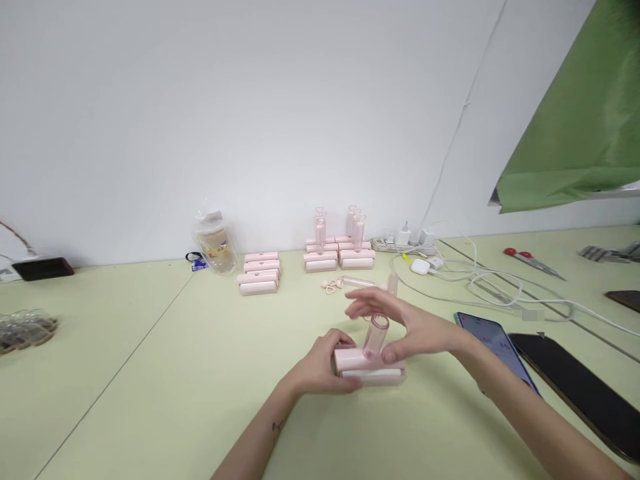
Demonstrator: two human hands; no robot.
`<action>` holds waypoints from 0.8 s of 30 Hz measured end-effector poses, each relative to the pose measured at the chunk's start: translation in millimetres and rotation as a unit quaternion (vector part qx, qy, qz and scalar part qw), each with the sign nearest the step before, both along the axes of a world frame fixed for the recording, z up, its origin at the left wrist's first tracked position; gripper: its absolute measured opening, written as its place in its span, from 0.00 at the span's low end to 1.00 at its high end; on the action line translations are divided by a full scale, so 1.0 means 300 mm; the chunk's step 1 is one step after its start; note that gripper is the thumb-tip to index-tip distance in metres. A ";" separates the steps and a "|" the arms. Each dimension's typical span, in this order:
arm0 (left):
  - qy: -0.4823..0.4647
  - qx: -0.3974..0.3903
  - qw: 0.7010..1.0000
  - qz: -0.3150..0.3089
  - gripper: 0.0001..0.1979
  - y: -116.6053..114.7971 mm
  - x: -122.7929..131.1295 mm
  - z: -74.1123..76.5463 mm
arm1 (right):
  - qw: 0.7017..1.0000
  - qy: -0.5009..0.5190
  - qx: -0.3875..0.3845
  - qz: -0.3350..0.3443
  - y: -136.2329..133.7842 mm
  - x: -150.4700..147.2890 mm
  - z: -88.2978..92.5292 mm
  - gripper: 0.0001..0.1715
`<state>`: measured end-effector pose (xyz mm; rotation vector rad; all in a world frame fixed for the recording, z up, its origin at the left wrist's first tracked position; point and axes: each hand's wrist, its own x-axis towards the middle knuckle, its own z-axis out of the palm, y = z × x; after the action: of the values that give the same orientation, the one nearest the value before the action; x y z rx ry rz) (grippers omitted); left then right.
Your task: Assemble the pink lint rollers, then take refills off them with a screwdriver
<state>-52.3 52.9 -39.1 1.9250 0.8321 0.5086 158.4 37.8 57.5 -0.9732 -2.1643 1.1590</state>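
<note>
While left fingers [345, 385] clamp a pink base [351, 361], white-fronted, translucent tube [376, 337] standing atop, right fingers [369, 294] apart.

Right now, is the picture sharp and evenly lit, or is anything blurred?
Head view: bright, fairly even light; soft shadow on the table beside the right arm; the pink piece in the left hand slightly blurred; text on the lit phone unclear.

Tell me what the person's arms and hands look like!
The left hand and right hand are bare, with no gloves. No sleeves show on the left forearm or right forearm. A small dark mark, like a tattoo, sits near the left wrist, too small to read.
</note>
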 end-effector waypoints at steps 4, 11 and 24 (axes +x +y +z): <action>0.019 -0.011 1.000 -0.014 0.27 0.006 -0.027 0.027 | 0.994 -0.061 -0.008 -0.091 -0.061 -0.030 -0.093 0.17; 0.101 -0.045 0.994 -0.003 0.28 -0.007 -0.119 0.073 | 0.996 -0.004 0.004 -0.086 -0.085 -0.111 -0.178 0.14; -0.198 0.076 0.976 0.048 0.44 0.001 -0.153 0.089 | 0.976 -0.107 0.112 -0.150 0.198 0.090 -0.242 0.13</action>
<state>-98.3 53.3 -12.4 1.8372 0.6409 1.0019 185.5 97.3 -15.0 -1.3147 -2.1553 0.6796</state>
